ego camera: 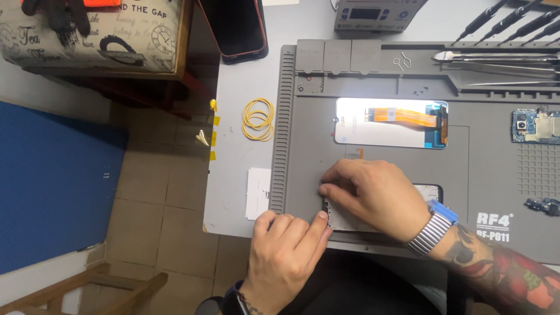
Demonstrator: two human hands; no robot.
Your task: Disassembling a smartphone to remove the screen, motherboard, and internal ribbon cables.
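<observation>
Left hand: thumb tip pressed to the left end of the phone frame, fingers curled. Right hand: fingers flat, close together, pinning it against the grey repair mat, near edge. Beyond: detached screen face down, orange flex cable exposed; yellow rubber bands off-mat.

1. Your right hand covers most of the phone frame, so you see only its left edge and one far corner.
2. Your left hand hides the frame's near corner.
3. The circuit board and the small part below it are cut off by the right edge.
4. The screws on the grey mat are too small to tell apart.
5. The screwdrivers run out past the top edge.
</observation>
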